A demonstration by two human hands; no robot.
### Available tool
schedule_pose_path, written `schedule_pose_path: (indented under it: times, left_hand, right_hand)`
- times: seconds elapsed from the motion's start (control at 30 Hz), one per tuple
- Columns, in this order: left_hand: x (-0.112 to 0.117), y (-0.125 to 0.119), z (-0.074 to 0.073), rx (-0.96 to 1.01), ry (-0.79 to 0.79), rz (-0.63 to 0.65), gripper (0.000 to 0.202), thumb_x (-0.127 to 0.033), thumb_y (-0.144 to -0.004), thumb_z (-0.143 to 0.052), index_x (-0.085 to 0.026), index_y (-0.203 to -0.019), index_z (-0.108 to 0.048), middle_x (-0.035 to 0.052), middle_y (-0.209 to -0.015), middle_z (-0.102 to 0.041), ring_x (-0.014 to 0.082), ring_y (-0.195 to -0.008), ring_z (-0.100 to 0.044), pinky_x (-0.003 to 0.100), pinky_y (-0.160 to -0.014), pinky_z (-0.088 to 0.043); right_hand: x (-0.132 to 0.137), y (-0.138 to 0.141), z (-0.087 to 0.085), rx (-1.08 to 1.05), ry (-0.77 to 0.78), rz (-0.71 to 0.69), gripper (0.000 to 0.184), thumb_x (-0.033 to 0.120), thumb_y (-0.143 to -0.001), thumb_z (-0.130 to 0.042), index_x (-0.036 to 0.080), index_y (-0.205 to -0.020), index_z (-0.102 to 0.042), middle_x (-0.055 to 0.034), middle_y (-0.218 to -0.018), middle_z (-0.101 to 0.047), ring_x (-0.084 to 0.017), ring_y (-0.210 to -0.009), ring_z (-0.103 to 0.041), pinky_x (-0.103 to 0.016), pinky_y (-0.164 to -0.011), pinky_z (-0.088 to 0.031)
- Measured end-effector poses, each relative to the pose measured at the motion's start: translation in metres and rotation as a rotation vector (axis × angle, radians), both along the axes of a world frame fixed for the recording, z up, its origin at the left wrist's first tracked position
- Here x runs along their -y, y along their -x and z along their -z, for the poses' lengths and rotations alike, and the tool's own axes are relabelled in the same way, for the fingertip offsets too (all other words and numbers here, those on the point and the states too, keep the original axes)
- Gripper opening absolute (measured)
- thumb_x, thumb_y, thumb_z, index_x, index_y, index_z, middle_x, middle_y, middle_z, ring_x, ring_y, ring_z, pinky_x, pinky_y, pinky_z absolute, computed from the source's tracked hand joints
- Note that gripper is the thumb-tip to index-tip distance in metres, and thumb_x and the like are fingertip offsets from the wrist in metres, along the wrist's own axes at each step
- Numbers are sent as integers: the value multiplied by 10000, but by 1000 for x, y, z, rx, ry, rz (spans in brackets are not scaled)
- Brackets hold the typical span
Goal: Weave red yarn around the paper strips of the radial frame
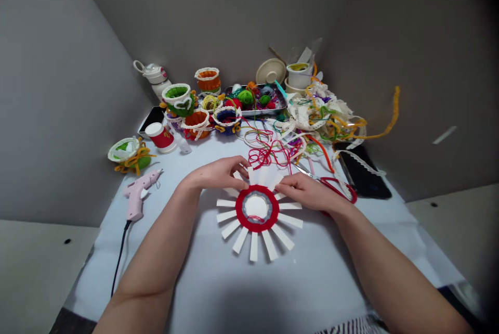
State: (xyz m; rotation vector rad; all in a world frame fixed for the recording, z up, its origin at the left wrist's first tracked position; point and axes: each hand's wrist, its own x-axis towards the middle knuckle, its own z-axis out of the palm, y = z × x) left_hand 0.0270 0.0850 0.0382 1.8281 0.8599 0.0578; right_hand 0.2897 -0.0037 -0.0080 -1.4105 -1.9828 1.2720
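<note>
A paper cup cut into white strips point(253, 245) lies splayed like a sun in front of me, with red yarn point(240, 218) woven in a band round its middle. Inside that band show a grey ring and a round white base point(255, 206). My left hand point(224, 172) grips the upper left of the cup, its fingers closed by the strips. At the upper right, my right hand point(300, 190) pinches the cup near the band's edge. Loose red yarn point(265, 156) lies in loops just beyond the strips. Red-handled scissors point(338, 188) rest beside my right hand.
To the left are a pink glue gun point(137, 196) with a black cord, a red-and-white paper cup point(160, 137) and yarn-covered baskets point(178, 99). A tray of yarn balls point(268, 107) stands at the back. Tangled yarn and lace point(323, 115) and a black phone-like slab point(364, 172) lie right.
</note>
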Motion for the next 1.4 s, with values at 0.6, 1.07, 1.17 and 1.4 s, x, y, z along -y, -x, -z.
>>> schedule_pose_path:
  times: [0.6, 1.07, 1.17, 1.4]
  left_hand:
    - [14, -24, 3, -131, -137, -17, 533, -181, -709, -724, -189, -1240, -670, -19, -779, -662, 167, -696, -603, 265, -668, -442]
    - [-1, -15, 11, 19, -122, -330, 335, -240, -707, -748, -161, -1027, -691, -20, -755, -616, 135, -637, -575, 239, -586, -442]
    - [-1, -17, 13, 33, -137, -356, 241, -219, -713, -737, -150, -934, -670, -13, -756, -619, 135, -649, -583, 234, -583, -436]
    - [-3, -7, 8, 17, -2, -250, 362, -266, -715, -781, -160, -1031, -638, 2, -793, -673, 160, -708, -645, 264, -639, -476]
  right_hand:
    - [3, -9, -17, -84, -187, 143, 393, 503, -943, -542, 195, -700, -578, -2, -685, -557, -151, -658, -476, -280, -617, -382]
    - [-2, -8, -2, 11, -210, 60, 529, 586, -1015, -397, 195, -704, -570, -37, -721, -578, -185, -710, -508, -320, -677, -388]
    - [-3, -4, 6, 7, -114, 94, 526, 602, -998, -423, 198, -672, -509, 5, -660, -489, -155, -650, -426, -295, -609, -318]
    - [-2, -3, 4, -67, 28, 54, 479, 550, -986, -445, 203, -656, -437, 31, -649, -386, -130, -634, -346, -277, -582, -279]
